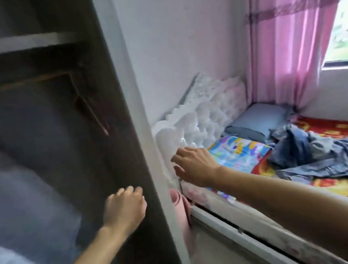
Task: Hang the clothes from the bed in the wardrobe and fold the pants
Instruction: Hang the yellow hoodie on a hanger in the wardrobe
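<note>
Bedroom with wardrobe (115,95) beside bed (226,219): the left hand (123,207) is held at the wardrobe's edge, fingers loosely curled round nothing; the right hand (193,165) is empty, fingers relaxed and slightly spread, near the headboard (206,113). Blue clothes (318,155) are left heaped on the bed, well apart from both hands, so hanging and folding are judged largely undone. No writing can be read

No text to read here: the colourful printed pillow (237,154) on the bed (345,183) carries bright shapes, maybe lettering, but too blurred to make out.
</note>
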Tool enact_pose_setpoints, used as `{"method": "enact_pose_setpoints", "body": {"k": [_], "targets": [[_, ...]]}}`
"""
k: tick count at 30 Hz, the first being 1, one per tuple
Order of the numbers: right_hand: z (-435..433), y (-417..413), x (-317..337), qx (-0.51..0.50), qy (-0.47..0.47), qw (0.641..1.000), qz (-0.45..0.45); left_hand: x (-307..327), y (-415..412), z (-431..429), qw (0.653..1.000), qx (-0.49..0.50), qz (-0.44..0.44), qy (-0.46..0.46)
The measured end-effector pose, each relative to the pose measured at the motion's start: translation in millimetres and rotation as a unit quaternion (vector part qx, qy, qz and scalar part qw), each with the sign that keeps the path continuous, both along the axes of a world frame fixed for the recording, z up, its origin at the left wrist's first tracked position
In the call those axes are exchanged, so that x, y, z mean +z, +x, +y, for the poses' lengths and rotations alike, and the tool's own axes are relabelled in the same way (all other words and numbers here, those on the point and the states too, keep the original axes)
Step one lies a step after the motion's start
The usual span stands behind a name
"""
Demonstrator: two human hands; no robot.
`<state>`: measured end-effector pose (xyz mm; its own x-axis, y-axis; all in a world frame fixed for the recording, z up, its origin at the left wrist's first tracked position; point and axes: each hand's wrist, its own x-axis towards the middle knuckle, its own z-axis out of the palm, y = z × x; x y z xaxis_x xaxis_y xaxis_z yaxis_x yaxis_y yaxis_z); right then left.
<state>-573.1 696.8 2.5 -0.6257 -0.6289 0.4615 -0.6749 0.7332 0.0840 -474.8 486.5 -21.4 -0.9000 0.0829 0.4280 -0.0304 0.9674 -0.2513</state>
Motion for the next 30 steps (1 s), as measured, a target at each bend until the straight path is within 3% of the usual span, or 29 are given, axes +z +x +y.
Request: {"method": "enact_pose_setpoints", "body": {"k": [6,12,19,23,30], "targets": [[191.9,13.4,-66.0,-0.151,0.008,0.985,-0.082,-47.3,-45.1,166.7,0.985,-0.109,-0.125,0.036],[341.1,27.5,-133.2,-0.291,-0.008,0.941,-0.169,-102.4,-105.4,297.4,0.955,-0.204,-0.212,0.036],[487.6,16.5,-199.8,-0.447,0.000,0.848,-0.284,-168.3,-191.7,433.8,0.903,-0.291,-0.313,0.053],[551.5,-5.1,-220.4,-0.519,-0.018,0.780,-0.350,-179.3,-255.6,503.1,0.875,-0.332,-0.348,0.058],[645.8,-38.7,-251.5,-0.600,-0.068,0.691,-0.398,-189.9,-334.6,613.0,0.844,-0.359,-0.398,0.037]]}}
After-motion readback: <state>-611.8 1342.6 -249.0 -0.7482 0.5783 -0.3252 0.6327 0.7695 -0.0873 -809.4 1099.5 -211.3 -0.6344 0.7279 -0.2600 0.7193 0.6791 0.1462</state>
